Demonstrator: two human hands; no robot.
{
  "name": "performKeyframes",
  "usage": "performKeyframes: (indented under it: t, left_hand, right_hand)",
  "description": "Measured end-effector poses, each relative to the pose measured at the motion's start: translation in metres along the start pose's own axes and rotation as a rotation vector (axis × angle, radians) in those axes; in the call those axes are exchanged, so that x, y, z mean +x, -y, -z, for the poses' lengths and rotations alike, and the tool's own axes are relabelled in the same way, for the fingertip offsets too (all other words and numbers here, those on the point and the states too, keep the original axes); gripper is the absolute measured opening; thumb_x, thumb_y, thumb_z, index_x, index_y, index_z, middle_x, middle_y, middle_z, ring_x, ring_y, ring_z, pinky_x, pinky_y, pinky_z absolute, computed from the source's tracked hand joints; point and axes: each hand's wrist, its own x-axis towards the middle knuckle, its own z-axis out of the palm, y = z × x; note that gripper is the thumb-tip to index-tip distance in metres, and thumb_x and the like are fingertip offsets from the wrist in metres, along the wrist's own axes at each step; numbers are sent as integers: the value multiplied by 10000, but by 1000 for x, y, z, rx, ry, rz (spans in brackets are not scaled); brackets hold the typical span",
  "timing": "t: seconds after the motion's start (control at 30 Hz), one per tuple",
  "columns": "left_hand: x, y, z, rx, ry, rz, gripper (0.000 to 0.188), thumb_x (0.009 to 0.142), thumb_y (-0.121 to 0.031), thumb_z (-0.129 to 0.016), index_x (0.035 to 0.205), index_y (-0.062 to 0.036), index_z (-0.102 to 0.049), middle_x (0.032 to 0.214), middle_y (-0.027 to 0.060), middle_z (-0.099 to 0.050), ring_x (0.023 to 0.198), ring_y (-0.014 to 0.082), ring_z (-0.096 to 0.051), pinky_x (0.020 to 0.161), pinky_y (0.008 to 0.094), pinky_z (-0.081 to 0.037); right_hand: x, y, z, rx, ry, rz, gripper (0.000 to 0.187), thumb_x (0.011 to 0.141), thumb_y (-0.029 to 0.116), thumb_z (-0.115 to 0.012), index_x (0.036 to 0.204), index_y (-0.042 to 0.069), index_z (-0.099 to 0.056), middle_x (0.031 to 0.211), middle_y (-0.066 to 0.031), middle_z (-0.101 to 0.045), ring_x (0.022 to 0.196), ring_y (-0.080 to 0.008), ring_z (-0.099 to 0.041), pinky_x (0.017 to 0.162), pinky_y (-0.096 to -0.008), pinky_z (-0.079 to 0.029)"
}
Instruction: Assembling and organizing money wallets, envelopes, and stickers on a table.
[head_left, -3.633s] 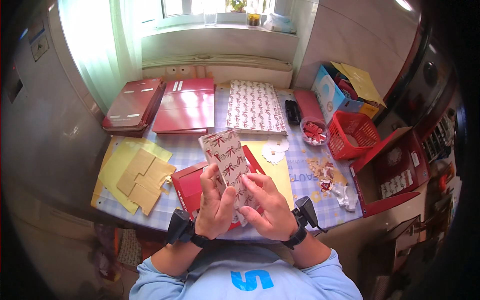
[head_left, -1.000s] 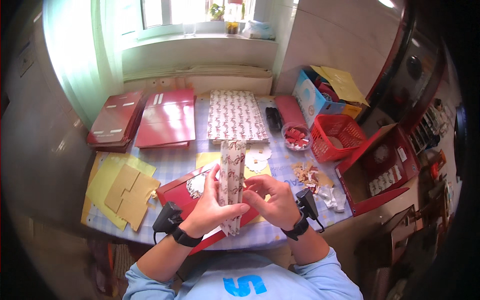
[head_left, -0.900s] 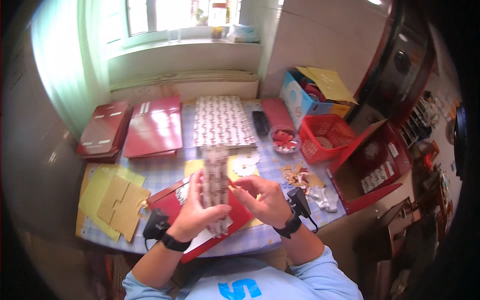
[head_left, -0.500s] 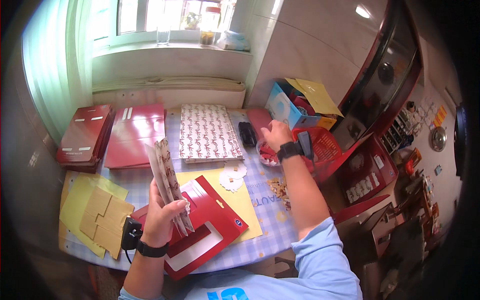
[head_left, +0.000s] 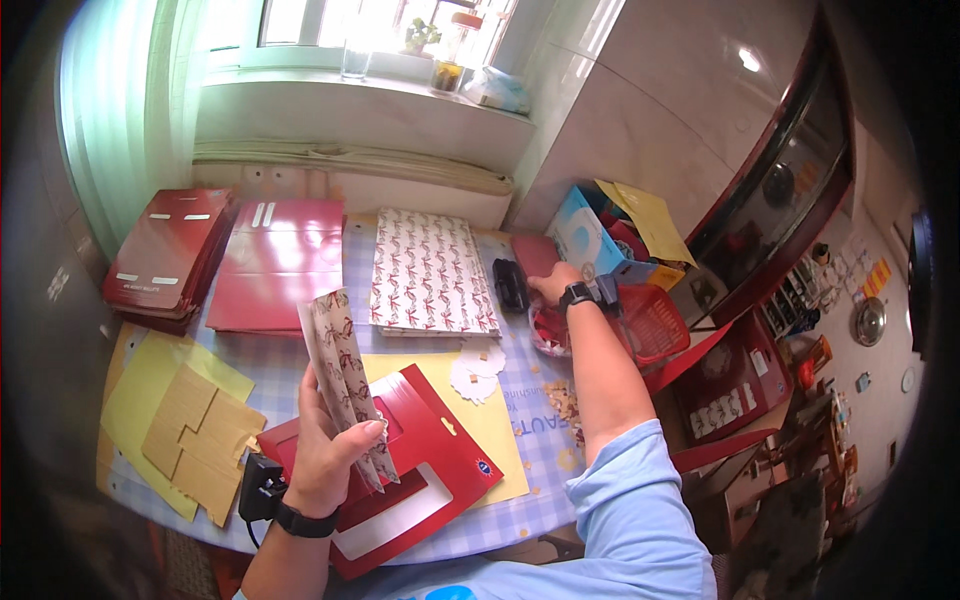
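Note:
My left hand [head_left: 335, 445] is closed round a folded strip of patterned card [head_left: 345, 360], white with reddish-brown figures, held upright with its layers slightly apart. Below it lies a red die-cut card sheet [head_left: 440, 470] with a white rectangle, partly over a yellow sheet [head_left: 505, 450]. At the back right, my right hand [head_left: 553, 285] reaches down at a clear round tub [head_left: 550, 335] that holds small red pieces. Its fingertips are hidden there, so their grip cannot be told. Just left of this hand sits a black stapler-like object [head_left: 510, 287].
Stacks of dark red folders [head_left: 165, 250], red card [head_left: 275, 265] and patterned card [head_left: 430, 270] line the back. At left are brown cardboard pieces [head_left: 200, 440]. White scalloped paper [head_left: 478, 370] lies mid-table. A red basket [head_left: 655, 320] and blue box [head_left: 590, 235] stand right.
My right hand has lowered from above the clear tub to it. My left hand still grips the patterned card, now turned slightly. The whole view has shifted a little.

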Motion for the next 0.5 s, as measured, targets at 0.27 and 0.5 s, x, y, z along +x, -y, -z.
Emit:
performKeyframes:
  t: [0.27, 0.5]
  left_hand:
    - [1, 1, -3, -7, -1, -11, 954, 715, -171, -740, 1457, -31, -156, 1262, 134, -451, 1132, 209, -510, 950, 348, -450]
    - [-1, -1, -1, -2, 23, 29, 941, 723, -181, -735, 1454, -32, -162, 1272, 138, -452, 1141, 215, -506, 957, 356, -446]
  right_hand:
    - [-2, 6, 4, 66, -19, -47, 499, 756, 334, -681, 1075, -47, -637, 1096, -272, -635, 1022, -406, -617, 907, -435, -478]
    - [-11, 6, 12, 125, -179, 136, 253, 790, 70, -532, 1002, 53, -669, 1052, -233, -651, 1008, -408, -609, 890, -431, -484]
